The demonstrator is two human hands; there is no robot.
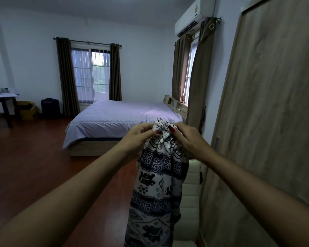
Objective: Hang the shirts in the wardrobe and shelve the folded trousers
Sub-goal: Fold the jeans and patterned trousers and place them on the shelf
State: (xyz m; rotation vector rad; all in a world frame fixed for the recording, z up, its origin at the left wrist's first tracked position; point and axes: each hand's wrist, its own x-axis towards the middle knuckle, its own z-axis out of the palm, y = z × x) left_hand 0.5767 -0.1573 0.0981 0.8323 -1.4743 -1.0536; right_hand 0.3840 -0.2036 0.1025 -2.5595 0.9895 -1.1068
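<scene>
We are pinching the trousers [157, 177] by their gathered waistband, left hand [141, 136] and right hand [187, 138] side by side; their length is hanging straight down, with the wardrobe [275, 104] standing nearer our right hand.

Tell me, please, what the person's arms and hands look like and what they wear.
The left forearm and right forearm are bare to the frame edge: no sleeve, watch or bracelet shows. The left hand and right hand show no rings. The nails in view are painted red.
</scene>
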